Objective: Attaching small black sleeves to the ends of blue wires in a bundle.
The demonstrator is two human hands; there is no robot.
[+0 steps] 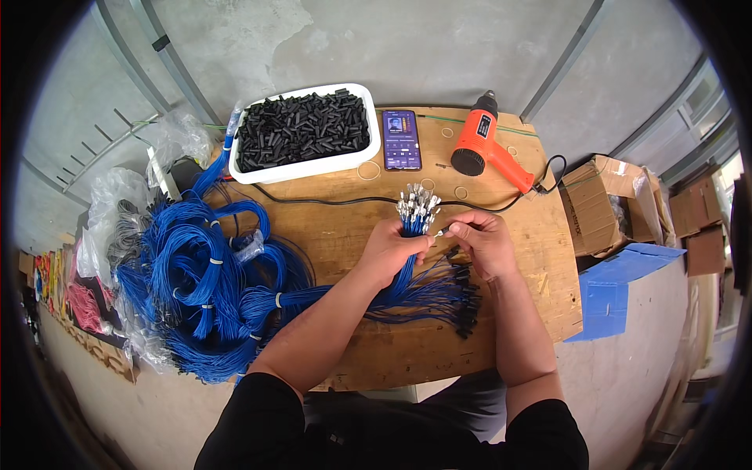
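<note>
My left hand is closed around a bundle of blue wires whose ends carry silvery metal terminals, pointing away from me. Close to its right, my right hand pinches one small wire end with a terminal between thumb and finger. The bundle runs down and left across the table. Below my hands, several blue wires fan out to ends covered with black sleeves. Large coils of blue wire, tied with pale bands, lie heaped at the left.
A white tub of short black sleeves stands at the back of the wooden table. Beside it lie a phone and an orange heat gun. A black cord crosses the table. Cardboard boxes stand at the right.
</note>
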